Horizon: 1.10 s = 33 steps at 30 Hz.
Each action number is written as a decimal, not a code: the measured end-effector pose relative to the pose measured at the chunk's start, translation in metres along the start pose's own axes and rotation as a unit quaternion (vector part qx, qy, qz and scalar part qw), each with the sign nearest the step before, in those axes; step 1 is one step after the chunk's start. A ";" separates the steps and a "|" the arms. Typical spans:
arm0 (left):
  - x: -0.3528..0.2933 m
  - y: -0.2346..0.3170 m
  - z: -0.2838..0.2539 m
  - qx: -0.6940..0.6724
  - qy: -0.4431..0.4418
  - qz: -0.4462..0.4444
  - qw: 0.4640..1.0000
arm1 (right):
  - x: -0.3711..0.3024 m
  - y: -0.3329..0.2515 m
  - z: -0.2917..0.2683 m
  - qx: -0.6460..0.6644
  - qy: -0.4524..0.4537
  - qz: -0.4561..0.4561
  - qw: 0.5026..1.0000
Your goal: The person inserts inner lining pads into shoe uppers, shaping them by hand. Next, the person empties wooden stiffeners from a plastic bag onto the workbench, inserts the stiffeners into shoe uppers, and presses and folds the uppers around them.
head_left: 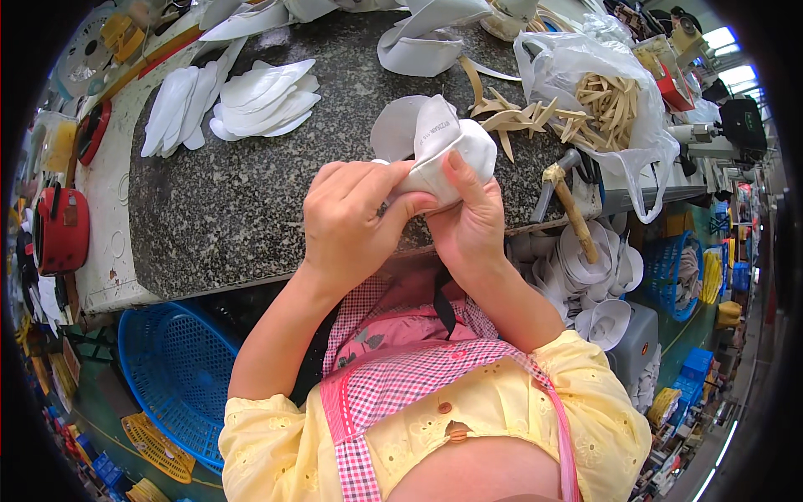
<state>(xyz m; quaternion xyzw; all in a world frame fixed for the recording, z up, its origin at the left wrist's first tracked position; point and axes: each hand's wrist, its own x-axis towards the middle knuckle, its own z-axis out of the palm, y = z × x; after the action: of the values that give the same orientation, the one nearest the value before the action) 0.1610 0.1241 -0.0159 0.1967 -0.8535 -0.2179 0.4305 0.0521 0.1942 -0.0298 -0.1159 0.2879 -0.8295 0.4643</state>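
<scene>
Both hands hold a white shoe upper (452,155) above the front edge of the dark speckled stone slab (242,201). My left hand (351,213) pinches its near left side, fingers bent and thumb pointing right. My right hand (470,213) is wrapped round its right end, with the thumb pressed on top. A rounded flap of the piece stands up at the back left. Beyond the hands lie two fanned stacks of white cut pieces (266,99), and another folded white upper (422,46). Tan curved strips (523,117) are scattered to the right of the held piece.
A hammer (573,205) with a wooden handle juts over the slab's right edge. Behind it sits a clear plastic bag (648,163) of tan strips. More white uppers (585,259) are heaped below right. A blue basket (180,368) stands below left, and a red device (63,230) at far left.
</scene>
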 end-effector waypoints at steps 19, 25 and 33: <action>0.018 -0.041 -0.002 -0.528 -0.163 -0.311 0.774 | 0.010 -0.013 -0.009 -0.042 -0.097 0.174 0.979; 0.017 -0.032 0.005 -0.539 -0.151 -0.345 0.753 | 0.008 -0.010 -0.013 -0.006 -0.102 0.162 0.981; 0.000 -0.002 -0.004 -0.012 0.055 0.071 0.996 | 0.007 -0.006 -0.002 -0.047 -0.062 0.066 0.995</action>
<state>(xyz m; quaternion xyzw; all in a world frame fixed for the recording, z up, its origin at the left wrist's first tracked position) 0.1639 0.1217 -0.0147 0.1426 -0.8377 -0.1856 0.4935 0.0432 0.1912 -0.0285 -0.1694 0.3039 -0.7741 0.5288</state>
